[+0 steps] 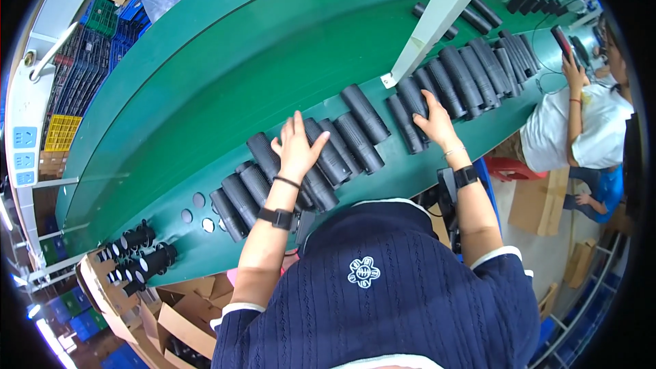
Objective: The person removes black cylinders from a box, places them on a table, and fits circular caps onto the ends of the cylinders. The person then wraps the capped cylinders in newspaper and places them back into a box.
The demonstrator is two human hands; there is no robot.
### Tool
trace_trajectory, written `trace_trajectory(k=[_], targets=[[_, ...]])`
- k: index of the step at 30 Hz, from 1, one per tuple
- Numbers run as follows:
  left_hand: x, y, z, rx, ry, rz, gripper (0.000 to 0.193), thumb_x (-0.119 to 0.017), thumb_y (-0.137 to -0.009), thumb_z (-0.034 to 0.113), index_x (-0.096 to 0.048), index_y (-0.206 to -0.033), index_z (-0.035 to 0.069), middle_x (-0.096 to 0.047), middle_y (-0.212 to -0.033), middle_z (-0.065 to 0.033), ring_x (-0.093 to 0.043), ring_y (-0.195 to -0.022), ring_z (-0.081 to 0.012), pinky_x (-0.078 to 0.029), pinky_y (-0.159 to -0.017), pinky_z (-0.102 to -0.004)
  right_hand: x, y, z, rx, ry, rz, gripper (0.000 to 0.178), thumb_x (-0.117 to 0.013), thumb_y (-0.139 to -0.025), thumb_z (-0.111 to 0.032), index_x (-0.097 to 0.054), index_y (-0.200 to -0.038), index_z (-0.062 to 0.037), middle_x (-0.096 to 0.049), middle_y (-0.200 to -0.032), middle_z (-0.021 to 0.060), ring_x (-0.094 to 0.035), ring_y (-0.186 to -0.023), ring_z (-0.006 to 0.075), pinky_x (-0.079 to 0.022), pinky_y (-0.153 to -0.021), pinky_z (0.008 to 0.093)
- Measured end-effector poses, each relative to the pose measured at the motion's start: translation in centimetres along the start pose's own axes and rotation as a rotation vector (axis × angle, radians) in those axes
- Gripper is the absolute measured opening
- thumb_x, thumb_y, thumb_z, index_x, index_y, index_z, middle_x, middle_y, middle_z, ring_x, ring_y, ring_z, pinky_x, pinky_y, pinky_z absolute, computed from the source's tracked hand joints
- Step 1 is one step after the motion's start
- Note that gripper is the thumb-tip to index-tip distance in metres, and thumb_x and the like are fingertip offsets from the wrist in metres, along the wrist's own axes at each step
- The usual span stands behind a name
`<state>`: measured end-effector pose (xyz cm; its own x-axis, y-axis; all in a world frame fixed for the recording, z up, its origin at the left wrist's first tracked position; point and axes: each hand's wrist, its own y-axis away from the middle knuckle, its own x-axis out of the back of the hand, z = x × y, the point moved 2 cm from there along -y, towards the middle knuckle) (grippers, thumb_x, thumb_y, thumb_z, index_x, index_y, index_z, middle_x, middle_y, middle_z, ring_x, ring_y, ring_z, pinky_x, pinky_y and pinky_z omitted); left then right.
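**Black Ribbed Tubes Ranked Along the Green Desk, Both Hands Spread Flat**

Far left, stacked below the desk's (205, 82) near edge: an open cardboard box (130, 301) holding short black capped cylinders (147, 260), set upright and packed close, probably so each end shows at a glance. Just beyond, three round holes (197, 210) cut through the desk's green surface.

Next along, a row of black ribbed tubes (239, 198) laid side by side, touching, all angled the same way across the near strip of the desk; likely ranked that way to stop rolling and to allow sweeping several at once. Resting on this cluster, the left hand (295, 150), fingers splayed wide and palm down, open rather than clenched, pressing on the tubes instead of gripping any single one. Dark watch and thin band at that wrist.

Right of centre, a second batch of tubes (410, 113) lying parallel, with the right hand (434, 121) likewise open and flat, fingertips on the tube ends, nothing enclosed. A white slanted post (441, 17) rising between the batches. Further right, a longer rank of tubes (478, 68) continuing along the curve.

At the far right edge, a seated co-worker in a white shirt (581, 130), one hand raised holding a dark slim object (562, 41); kind of object too small to tell.
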<state>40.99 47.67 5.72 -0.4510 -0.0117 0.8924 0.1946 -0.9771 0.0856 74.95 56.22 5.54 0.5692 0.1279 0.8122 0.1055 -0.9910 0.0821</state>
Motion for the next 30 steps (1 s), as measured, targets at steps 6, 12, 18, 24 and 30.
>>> trace_trajectory(k=[6,12,18,24,30], targets=[[1.0,0.0,1.5,-0.153,0.003,-0.045,0.083,-0.075,-0.072,0.048,-0.043,-0.136,0.006,-0.053,-0.125,-0.0177,-0.048,-0.122,-0.032,-0.021,-0.104,-0.0588,-2.3,0.2,-1.0,-0.259,-0.733,-0.338,0.056,-0.067,-0.084,-0.019,-0.041,-0.133,-0.0072,-0.061,-0.089,0.0101,-0.058,-0.08,0.0135,-0.048,-0.072,0.0274],[2.0,-1.2,0.1,-0.061,-0.054,-0.272,0.083,-0.075,-0.07,0.053,-0.046,-0.132,0.006,-0.053,-0.125,-0.0172,-0.047,-0.122,-0.0312,-0.025,-0.102,-0.0547,-3.1,-1.3,0.8,-0.212,-0.781,-0.378,0.069,-0.068,-0.084,-0.023,-0.036,-0.138,0.0037,-0.06,-0.109,0.0167,-0.06,-0.095,0.0186,-0.049,-0.082,0.0294],[1.7,-0.1,-0.2,-0.229,0.029,0.021,0.084,-0.075,-0.074,0.048,-0.041,-0.138,0.005,-0.042,-0.135,-0.0185,-0.039,-0.127,-0.0333,-0.027,-0.102,-0.0522,-1.5,-0.1,2.2,-0.302,-0.829,-0.425,0.066,-0.066,-0.085,-0.02,-0.038,-0.139,0.0043,-0.057,-0.122,0.0146,-0.055,-0.11,0.0192,-0.046,-0.091,0.0295],[18.2,3.8,9.7,-0.309,0.974,-0.592,0.023,-0.06,-0.093,0.019,-0.067,-0.088,-0.002,-0.065,-0.071,-0.0025,-0.059,-0.068,-0.0061,-0.047,-0.06,-0.0236,-2.3,-1.6,4.9,-0.432,-0.946,-0.434,0.062,-0.065,-0.087,-0.021,-0.041,-0.138,0.0025,-0.058,-0.122,0.0107,-0.056,-0.109,0.0183,-0.045,-0.094,0.0298],[28.0,9.7,16.1,-1.148,0.788,0.096,0.031,-0.056,-0.089,0.021,-0.055,-0.062,0.006,-0.052,-0.055,-0.0068,-0.052,-0.05,-0.0262,-0.04,-0.045,-0.0373,0.0,0.5,-2.2,-0.473,-0.839,-0.393,0.059,-0.062,-0.09,-0.026,-0.042,-0.136,0.0042,-0.058,-0.123,0.0108,-0.056,-0.11,0.0171,-0.045,-0.094,0.0285]])
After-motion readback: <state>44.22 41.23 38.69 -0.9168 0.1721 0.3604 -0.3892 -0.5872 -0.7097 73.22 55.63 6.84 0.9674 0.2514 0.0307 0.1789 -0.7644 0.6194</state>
